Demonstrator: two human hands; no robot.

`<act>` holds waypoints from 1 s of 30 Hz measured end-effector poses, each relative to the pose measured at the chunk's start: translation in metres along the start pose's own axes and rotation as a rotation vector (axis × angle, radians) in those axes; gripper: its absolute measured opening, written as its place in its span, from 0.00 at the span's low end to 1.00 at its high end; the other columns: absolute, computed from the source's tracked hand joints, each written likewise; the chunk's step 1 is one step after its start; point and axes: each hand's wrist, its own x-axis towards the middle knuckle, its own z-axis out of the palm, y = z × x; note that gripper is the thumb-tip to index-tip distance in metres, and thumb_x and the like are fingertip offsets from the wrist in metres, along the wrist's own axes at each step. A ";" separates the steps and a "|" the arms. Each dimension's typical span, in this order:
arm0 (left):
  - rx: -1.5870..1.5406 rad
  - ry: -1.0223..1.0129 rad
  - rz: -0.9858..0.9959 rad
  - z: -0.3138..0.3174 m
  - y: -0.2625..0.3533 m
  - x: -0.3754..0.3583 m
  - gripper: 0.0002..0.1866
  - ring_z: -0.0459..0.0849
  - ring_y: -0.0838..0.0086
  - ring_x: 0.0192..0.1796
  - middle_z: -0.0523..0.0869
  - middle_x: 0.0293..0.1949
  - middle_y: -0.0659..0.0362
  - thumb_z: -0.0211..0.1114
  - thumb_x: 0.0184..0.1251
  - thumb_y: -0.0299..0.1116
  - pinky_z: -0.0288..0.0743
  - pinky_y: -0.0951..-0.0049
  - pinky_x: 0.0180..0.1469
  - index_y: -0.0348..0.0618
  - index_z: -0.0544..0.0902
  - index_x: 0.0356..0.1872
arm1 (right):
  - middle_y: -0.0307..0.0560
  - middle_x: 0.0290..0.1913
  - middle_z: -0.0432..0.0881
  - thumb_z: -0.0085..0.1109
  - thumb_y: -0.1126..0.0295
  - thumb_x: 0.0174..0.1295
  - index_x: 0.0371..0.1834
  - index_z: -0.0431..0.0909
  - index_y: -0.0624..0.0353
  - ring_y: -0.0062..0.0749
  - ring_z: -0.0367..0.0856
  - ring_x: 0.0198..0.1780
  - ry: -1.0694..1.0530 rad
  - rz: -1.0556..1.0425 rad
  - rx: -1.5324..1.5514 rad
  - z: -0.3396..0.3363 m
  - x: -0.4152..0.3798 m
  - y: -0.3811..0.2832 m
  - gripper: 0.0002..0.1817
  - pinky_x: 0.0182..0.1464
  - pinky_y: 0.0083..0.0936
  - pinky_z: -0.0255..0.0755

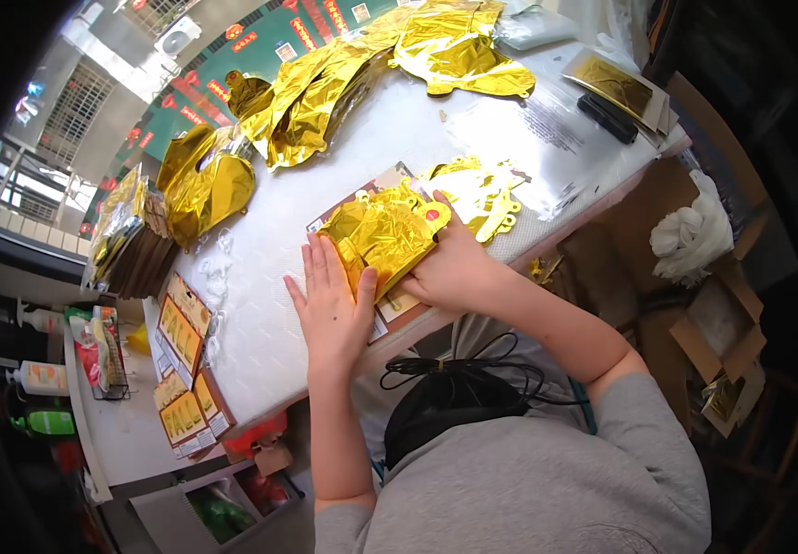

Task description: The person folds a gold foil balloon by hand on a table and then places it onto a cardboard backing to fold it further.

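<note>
A folded gold foil balloon (376,226) with a red dot near its right end lies in front of me. Beneath it, a printed card (403,172) shows at the top and bottom. My left hand (336,300) presses against the balloon's left side, fingers stretched out and apart. At the opposite edge, my right hand (459,263) grips the foil, with some of its fingers hidden. Just beyond that hand lie shiny flat gold foil pieces (473,189), partly washed out by glare.
Larger gold foil balloons (311,106) spread along the back of the white table (279,240). A stack of packets (136,231) stands at the left, near printed cards (182,415). A black object (607,118) lies at the far right. Cardboard boxes (718,323) sit below.
</note>
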 end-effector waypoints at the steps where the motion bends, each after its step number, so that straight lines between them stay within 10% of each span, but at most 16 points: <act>1: -0.002 -0.009 -0.001 0.000 0.000 0.000 0.44 0.46 0.59 0.89 0.51 0.88 0.47 0.41 0.85 0.62 0.29 0.41 0.86 0.33 0.54 0.85 | 0.44 0.79 0.73 0.50 0.46 0.74 0.78 0.73 0.42 0.48 0.61 0.84 0.005 0.002 -0.014 0.002 0.000 0.000 0.31 0.85 0.66 0.34; 11: -0.016 0.009 -0.007 0.000 -0.001 -0.001 0.43 0.47 0.60 0.89 0.52 0.88 0.49 0.40 0.86 0.60 0.29 0.41 0.86 0.34 0.53 0.86 | 0.44 0.70 0.83 0.52 0.48 0.71 0.69 0.83 0.48 0.42 0.74 0.76 -0.410 0.123 -0.054 -0.039 0.005 -0.002 0.28 0.85 0.69 0.35; 13: -0.012 0.002 -0.005 0.000 0.000 -0.001 0.43 0.47 0.60 0.89 0.52 0.88 0.49 0.40 0.86 0.60 0.29 0.41 0.86 0.34 0.53 0.86 | 0.44 0.65 0.86 0.53 0.49 0.70 0.63 0.87 0.51 0.40 0.77 0.72 -0.036 0.057 -0.112 -0.021 -0.006 0.006 0.27 0.85 0.70 0.35; 23: -0.054 -0.002 0.002 0.001 0.006 0.004 0.45 0.46 0.58 0.90 0.50 0.87 0.44 0.39 0.86 0.62 0.29 0.41 0.86 0.30 0.53 0.85 | 0.45 0.63 0.87 0.53 0.48 0.71 0.65 0.85 0.51 0.41 0.77 0.72 -0.161 0.086 -0.059 -0.025 -0.005 0.005 0.28 0.85 0.65 0.39; 30: -0.052 0.009 0.007 0.011 0.036 0.013 0.50 0.46 0.52 0.89 0.50 0.86 0.39 0.42 0.83 0.66 0.33 0.45 0.87 0.26 0.53 0.84 | 0.45 0.66 0.85 0.52 0.49 0.73 0.69 0.80 0.48 0.43 0.78 0.71 0.090 0.044 0.028 -0.011 -0.011 0.009 0.27 0.77 0.46 0.63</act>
